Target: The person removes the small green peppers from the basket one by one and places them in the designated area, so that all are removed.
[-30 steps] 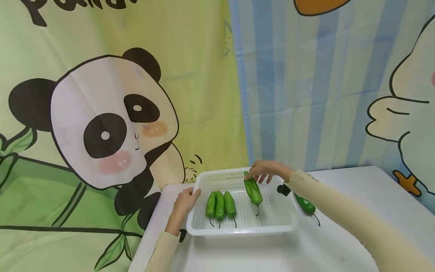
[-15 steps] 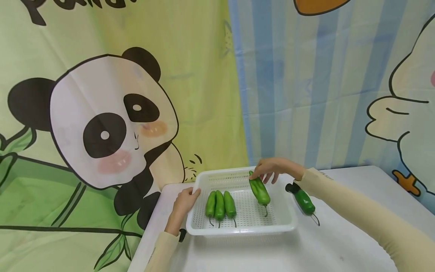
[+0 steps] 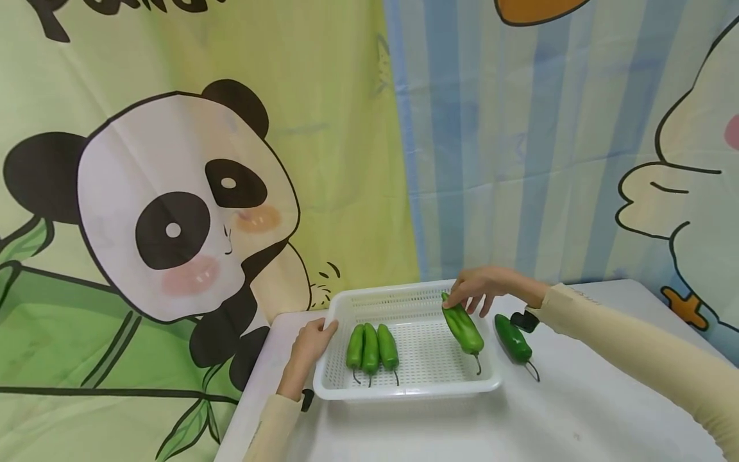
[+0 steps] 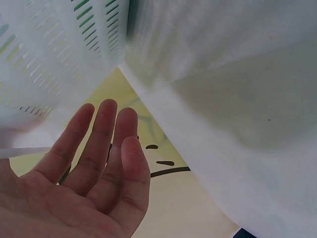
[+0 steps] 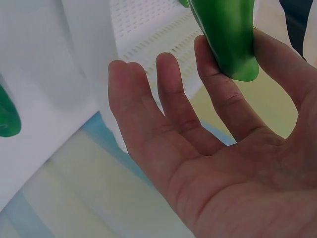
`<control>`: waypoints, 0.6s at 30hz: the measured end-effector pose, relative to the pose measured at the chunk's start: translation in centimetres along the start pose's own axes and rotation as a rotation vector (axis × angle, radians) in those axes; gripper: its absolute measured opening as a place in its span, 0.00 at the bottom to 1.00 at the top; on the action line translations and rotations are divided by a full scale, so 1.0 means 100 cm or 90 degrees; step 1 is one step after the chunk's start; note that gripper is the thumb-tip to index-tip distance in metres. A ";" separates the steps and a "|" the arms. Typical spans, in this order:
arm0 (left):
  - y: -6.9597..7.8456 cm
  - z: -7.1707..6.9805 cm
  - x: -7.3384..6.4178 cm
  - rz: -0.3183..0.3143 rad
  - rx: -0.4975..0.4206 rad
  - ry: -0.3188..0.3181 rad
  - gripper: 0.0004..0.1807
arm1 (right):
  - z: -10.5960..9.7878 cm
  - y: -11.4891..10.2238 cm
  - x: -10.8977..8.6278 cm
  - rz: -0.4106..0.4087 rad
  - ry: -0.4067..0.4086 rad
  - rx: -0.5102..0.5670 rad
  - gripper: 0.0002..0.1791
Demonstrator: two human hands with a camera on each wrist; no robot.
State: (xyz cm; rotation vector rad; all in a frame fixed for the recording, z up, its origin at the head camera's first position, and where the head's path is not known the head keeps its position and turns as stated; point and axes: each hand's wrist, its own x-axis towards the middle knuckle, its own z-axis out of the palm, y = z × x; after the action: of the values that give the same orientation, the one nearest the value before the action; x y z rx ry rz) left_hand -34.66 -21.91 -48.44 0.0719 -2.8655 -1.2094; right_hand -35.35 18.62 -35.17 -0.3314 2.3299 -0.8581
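A white perforated plastic basket (image 3: pixel 416 387) stands on the table. My left hand (image 3: pixel 310 344) holds its left rim, thumb over the edge; in the left wrist view the other fingers (image 4: pixel 101 129) extend outside the wall. Toward the right side of the basket, my right hand (image 3: pixel 487 285) pinches a green pepper (image 3: pixel 464 329) by its tip between thumb and index finger, stem end hanging down. The right wrist view shows that pinch on the pepper (image 5: pixel 228 34), the remaining fingers loose. Several other green peppers (image 3: pixel 371 350) lie side by side at the basket's left.
Another, darker green pepper (image 3: pixel 512 338) lies on the white table (image 3: pixel 577 398), just right of the basket and below my right wrist. Behind the table hangs a printed curtain (image 3: pixel 346 160) with a panda. Dark wrist cameras (image 3: pixel 524 321) sit at my wrists.
My right hand has carried the pinched pepper rightward across the basket, close to its right wall. The pepper tilts more now. The left hand keeps its place on the rim.
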 end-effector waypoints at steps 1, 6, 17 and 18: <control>0.000 0.000 0.000 0.000 0.001 0.000 0.26 | -0.001 0.001 -0.003 -0.001 0.000 -0.003 0.22; -0.004 0.000 0.001 -0.002 0.003 -0.002 0.27 | -0.008 0.009 -0.011 -0.017 -0.003 0.000 0.22; -0.002 -0.001 0.002 0.000 -0.007 -0.007 0.26 | -0.034 0.067 -0.038 -0.051 -0.007 0.120 0.22; -0.002 -0.001 0.002 -0.002 -0.006 -0.007 0.26 | -0.036 0.074 -0.040 -0.047 -0.005 0.132 0.22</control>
State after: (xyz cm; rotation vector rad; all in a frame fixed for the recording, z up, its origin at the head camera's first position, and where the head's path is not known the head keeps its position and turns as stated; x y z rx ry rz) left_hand -34.85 -22.14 -48.49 0.0688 -2.8696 -1.2286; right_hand -34.71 27.70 -36.03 -0.3328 2.2085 -1.1216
